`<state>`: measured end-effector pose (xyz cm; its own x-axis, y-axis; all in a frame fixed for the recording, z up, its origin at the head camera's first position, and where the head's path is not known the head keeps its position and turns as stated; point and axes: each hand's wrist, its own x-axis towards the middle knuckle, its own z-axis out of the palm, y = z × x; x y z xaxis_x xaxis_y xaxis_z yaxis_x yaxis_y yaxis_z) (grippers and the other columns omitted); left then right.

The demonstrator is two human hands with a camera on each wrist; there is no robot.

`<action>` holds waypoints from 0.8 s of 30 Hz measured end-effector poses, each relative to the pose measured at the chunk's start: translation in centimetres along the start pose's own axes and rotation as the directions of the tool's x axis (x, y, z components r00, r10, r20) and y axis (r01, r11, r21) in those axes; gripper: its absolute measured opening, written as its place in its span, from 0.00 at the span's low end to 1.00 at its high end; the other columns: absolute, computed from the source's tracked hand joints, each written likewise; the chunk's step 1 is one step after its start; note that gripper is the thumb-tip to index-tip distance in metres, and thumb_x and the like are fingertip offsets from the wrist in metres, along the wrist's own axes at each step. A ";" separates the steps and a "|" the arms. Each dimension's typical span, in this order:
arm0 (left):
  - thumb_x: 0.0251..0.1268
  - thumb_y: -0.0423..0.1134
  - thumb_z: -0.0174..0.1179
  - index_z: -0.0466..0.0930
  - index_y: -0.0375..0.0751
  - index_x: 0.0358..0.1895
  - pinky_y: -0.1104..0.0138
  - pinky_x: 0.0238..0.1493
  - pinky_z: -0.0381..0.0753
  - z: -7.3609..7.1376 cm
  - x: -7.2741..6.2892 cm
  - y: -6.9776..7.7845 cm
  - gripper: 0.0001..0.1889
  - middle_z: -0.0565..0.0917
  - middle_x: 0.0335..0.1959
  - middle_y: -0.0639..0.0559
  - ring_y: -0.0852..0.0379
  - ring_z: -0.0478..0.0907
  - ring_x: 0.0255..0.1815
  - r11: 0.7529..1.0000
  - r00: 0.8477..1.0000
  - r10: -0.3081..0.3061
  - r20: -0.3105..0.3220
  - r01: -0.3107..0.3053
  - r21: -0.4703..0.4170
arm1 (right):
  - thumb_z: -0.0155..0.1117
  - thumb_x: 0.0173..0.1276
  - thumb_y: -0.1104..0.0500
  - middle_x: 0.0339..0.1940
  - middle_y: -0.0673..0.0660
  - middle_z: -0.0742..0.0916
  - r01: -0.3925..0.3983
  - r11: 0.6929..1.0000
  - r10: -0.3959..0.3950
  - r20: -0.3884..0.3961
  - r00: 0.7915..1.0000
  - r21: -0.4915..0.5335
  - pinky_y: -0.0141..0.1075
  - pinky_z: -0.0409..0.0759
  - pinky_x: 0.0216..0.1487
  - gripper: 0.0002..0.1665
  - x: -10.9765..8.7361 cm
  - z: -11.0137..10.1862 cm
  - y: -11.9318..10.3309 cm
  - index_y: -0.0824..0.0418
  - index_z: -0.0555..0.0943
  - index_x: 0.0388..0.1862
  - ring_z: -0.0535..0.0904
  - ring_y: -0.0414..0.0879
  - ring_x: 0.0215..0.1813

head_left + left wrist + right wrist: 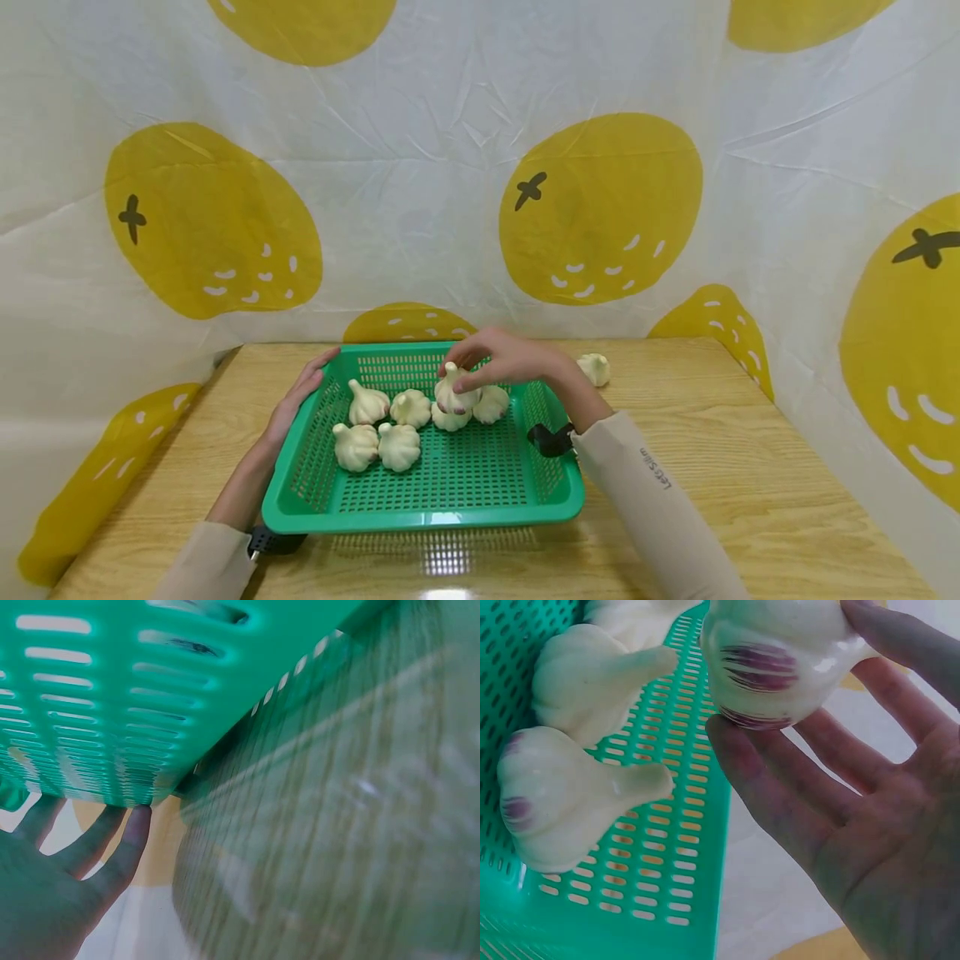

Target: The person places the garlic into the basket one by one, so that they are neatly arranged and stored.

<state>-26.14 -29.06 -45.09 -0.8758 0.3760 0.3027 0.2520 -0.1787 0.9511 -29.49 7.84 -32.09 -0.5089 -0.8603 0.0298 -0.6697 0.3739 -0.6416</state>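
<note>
A green plastic basket [442,522] with slotted walls stands on the table. Inside it, several garlic bulbs [399,447] lie toward the left and the back, white with purple marks. My right hand [510,357] holds one garlic bulb [455,389] between thumb and fingers, above the others at the back of the basket. The right wrist view shows that held bulb [780,664] close up, fingers around its side. My left hand [292,406] rests along the outside of the basket's left wall. In the left wrist view, its fairly straight fingers [124,851] touch that slotted wall.
Another garlic bulb [595,369] sits on the wooden table [720,467], right of the basket and behind my right forearm. A white curtain [420,208] with yellow fruit prints hangs at the back and sides. Black wrist cameras [551,440] sit at both wrists.
</note>
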 end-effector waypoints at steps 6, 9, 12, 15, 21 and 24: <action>0.89 0.44 0.25 0.41 0.40 0.84 0.76 0.67 0.71 0.0 0.1 0.1 0.28 0.60 0.75 0.59 0.68 0.66 0.72 1.000 1.000 0.002 -0.004 -0.002 0.000 | 0.68 0.74 0.53 0.55 0.47 0.89 -0.032 0.999 0.031 0.082 0.996 0.014 0.44 0.80 0.63 0.13 0.7 0.7 0.0 0.51 0.87 0.55 0.85 0.44 0.57; 0.89 0.44 0.26 0.41 0.39 0.84 0.76 0.68 0.69 0.0 0.1 0.0 0.28 0.59 0.76 0.59 0.68 0.65 0.72 1.000 1.000 -0.001 -0.013 0.001 0.014 | 0.67 0.74 0.54 0.53 0.47 0.89 -0.030 0.999 0.026 0.131 0.991 0.027 0.41 0.81 0.61 0.12 0.9 1.0 0.0 0.52 0.87 0.54 0.84 0.43 0.53; 0.89 0.45 0.26 0.40 0.39 0.84 0.77 0.67 0.68 0.0 0.2 -0.1 0.29 0.58 0.76 0.60 0.68 0.63 0.72 0.999 1.000 -0.009 -0.027 0.010 0.031 | 0.67 0.74 0.55 0.52 0.46 0.89 -0.002 1.000 -0.003 0.149 0.989 0.029 0.38 0.80 0.60 0.12 0.9 1.2 0.1 0.52 0.88 0.54 0.83 0.40 0.51; 0.89 0.45 0.26 0.40 0.39 0.84 0.77 0.67 0.68 0.1 0.2 -0.1 0.29 0.58 0.75 0.60 0.68 0.63 0.72 0.999 0.999 -0.013 -0.031 0.014 0.039 | 0.68 0.74 0.56 0.53 0.46 0.89 0.006 0.998 -0.013 0.127 0.992 0.057 0.42 0.79 0.64 0.13 0.7 1.1 -0.1 0.52 0.87 0.55 0.83 0.39 0.54; 0.89 0.45 0.26 0.41 0.40 0.84 0.76 0.67 0.69 0.1 0.1 0.0 0.29 0.58 0.76 0.59 0.68 0.64 0.72 1.000 1.000 -0.012 -0.024 0.012 0.020 | 0.69 0.73 0.56 0.54 0.46 0.89 0.003 0.998 -0.015 0.173 0.985 0.068 0.42 0.80 0.65 0.13 0.5 1.2 -0.7 0.51 0.88 0.54 0.84 0.40 0.57; 0.89 0.45 0.26 0.41 0.40 0.84 0.76 0.68 0.69 0.1 0.1 0.1 0.29 0.58 0.76 0.59 0.67 0.64 0.72 1.000 1.000 -0.009 -0.019 0.009 0.012 | 0.68 0.73 0.57 0.55 0.47 0.89 0.001 0.998 -0.014 0.224 0.974 0.058 0.39 0.80 0.64 0.13 0.6 1.3 -0.6 0.52 0.88 0.55 0.83 0.40 0.56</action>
<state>-26.16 -28.96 -45.00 -0.8857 0.3599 0.2931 0.2492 -0.1639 0.9545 -28.70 6.62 -32.73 -0.3652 -0.9213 -0.1334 -0.6377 0.3520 -0.6851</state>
